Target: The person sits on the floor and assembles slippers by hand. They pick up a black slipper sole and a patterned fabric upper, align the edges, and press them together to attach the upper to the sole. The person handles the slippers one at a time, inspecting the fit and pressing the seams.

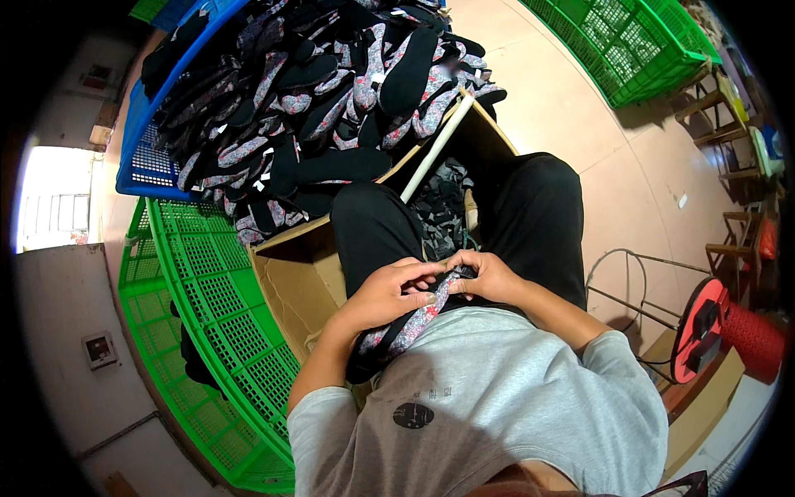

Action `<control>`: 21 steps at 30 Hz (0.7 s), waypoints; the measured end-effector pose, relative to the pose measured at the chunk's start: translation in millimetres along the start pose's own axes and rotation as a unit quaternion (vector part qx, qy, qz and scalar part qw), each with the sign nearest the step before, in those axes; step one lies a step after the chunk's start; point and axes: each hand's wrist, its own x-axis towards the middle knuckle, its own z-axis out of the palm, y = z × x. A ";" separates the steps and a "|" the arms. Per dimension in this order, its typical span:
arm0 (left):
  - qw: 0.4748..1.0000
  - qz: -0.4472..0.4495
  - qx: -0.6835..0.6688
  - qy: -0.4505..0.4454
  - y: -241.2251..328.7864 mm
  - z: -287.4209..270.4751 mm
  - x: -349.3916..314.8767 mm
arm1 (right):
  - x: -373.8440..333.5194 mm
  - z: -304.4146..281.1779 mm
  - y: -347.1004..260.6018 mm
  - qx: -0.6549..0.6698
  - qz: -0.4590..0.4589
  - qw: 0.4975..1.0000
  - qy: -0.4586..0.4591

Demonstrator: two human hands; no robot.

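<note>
Across my lap lies a fabric slipper [421, 321] with a grey-and-red floral upper and black parts. My left hand [389, 294] is closed on its side, thumb lying along the patterned cloth. At the slipper's upper end, my right hand [489, 277] pinches the edge between thumb and fingers. Both sets of fingertips nearly meet there. The slipper's lower end rests against my grey shirt, partly under my left wrist. Beyond my knees rises a big heap of similar slippers [406, 74], black-soled with floral sides, several showing white tags.
A cardboard box [286, 261] with a white rod [439, 147] across it stands by my knees; dark scraps [443, 207] lie between my legs. Green crates [240, 323] and a blue crate [132, 170] flank my left. A red-topped stool [697, 331] stands right, another green crate [625, 58] far right.
</note>
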 end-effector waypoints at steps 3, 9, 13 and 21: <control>0.998 0.042 0.049 0.002 -5.9 2.8 5.7 | -2.4 2.6 -2.6 0.001 0.014 1.000 0.008; 0.999 0.034 0.031 0.019 -12.8 25.3 10.3 | -21.7 1.6 7.7 -0.014 0.068 0.998 0.011; 0.997 0.018 0.075 0.012 -13.9 23.2 13.4 | -24.3 0.8 4.2 -0.020 0.097 0.995 0.009; 0.987 0.090 0.127 0.029 -13.9 17.8 19.8 | -16.2 -16.8 -14.8 -0.072 0.080 0.992 -0.070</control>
